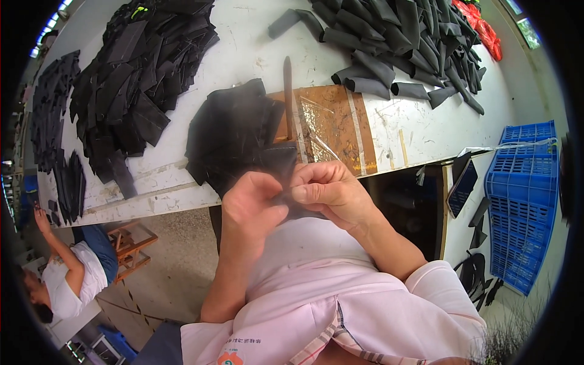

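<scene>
Right at the table's near edge, my left hand (250, 204) and my right hand (333, 190) are close together in front of my body. Between them is a black stitched fabric piece (281, 159). My right thumb and forefinger pinch its near end; the curled fingers of my left hand close on it from the other side, a little blurred. Just beyond my hands lies a stack of flat black fabric pieces (228, 131). A dark brown stick with a rounded tip (288, 91) stands beside that stack, next to a brown board (337, 125) with tape strips.
A large heap of flat black pieces (137, 79) covers the table's left, with another pile (52, 109) farther left. Rolled black tubes (389, 42) are heaped at the far right, near a red plastic bag (480, 27). Blue crates (522, 201) stand at right. Another person (76, 267) sits at left.
</scene>
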